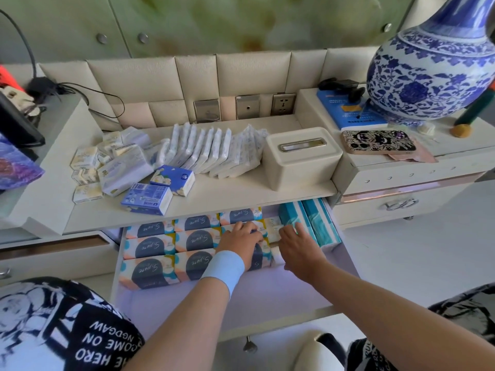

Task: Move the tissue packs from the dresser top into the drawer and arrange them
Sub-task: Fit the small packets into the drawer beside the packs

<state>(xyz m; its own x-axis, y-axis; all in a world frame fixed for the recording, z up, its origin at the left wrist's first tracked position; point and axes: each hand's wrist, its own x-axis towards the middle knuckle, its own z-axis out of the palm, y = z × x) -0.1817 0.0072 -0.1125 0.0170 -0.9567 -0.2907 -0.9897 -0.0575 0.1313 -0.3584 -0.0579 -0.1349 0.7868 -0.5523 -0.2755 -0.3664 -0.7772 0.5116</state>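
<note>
Both forearms bare up to the left hand [241, 241] and the right hand [297, 249]. Round the left wrist, a broad plain light-blue wristband [223, 266]. On the left side, a black-and-white printed garment [53, 325] with comic-style line drawing and white block capitals, "COME ON" and "HERO" among them; on the right side, more black printed fabric [463, 314], its white lettering unreadable

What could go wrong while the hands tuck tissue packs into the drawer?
The blue pack sits near the front edge of the dresser top; an arm might knock it off. The leaning white packs could topple if one is pulled out. The left hand and right hand work in a tight gap in the drawer, so pushing may shove the neat rows crooked.
</note>
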